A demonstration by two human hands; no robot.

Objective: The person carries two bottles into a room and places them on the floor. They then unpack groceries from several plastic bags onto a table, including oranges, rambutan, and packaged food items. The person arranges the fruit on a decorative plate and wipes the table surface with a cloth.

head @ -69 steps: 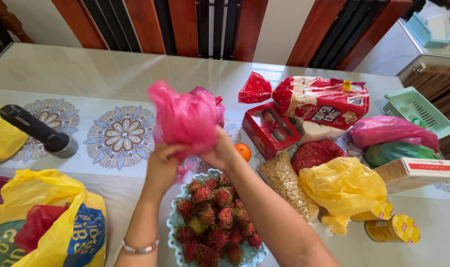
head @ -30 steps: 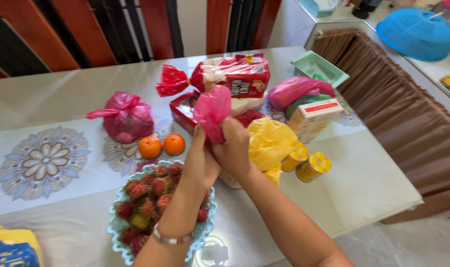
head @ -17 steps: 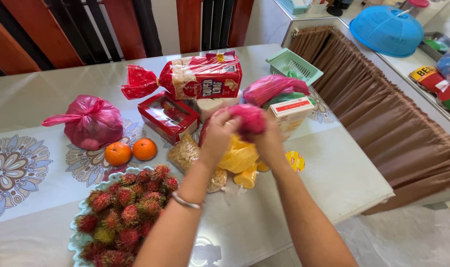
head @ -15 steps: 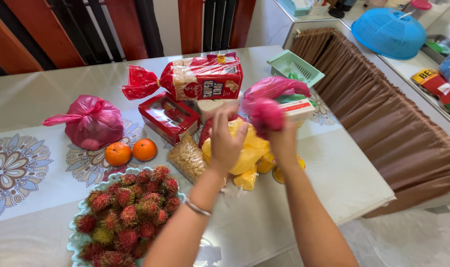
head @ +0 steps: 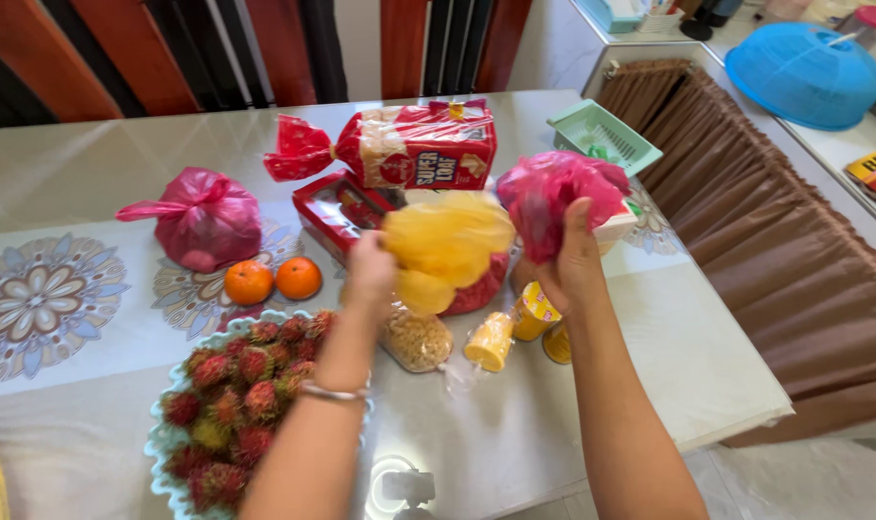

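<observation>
- A crumpled pink plastic bag is gripped in the right hand, whose fingers are clenched around its lower part; the bag is held up above the right side of the bench.
- A yellow plastic bag is pinched at its left edge by the left hand, fingers closed on the plastic; it is lifted clear of the bench, between the two hands.
- A thin bracelet is worn on the left wrist.
- Below the yellow bag, a clear packet of peanuts is seen lying on the bench, with three small yellow cans on their sides just to its right.
- A dark red mesh bag is partly hidden behind the yellow bag.
- A scalloped pale blue bowl filled with rambutans is set at the near left, under the left forearm.
- Two oranges are placed side by side beyond the bowl, near a knotted pink bag.
- A bagged loaf of bread is laid across the far middle, with a red window box just in front of it.
- A green plastic basket is seen at the far right edge of the bench.
</observation>
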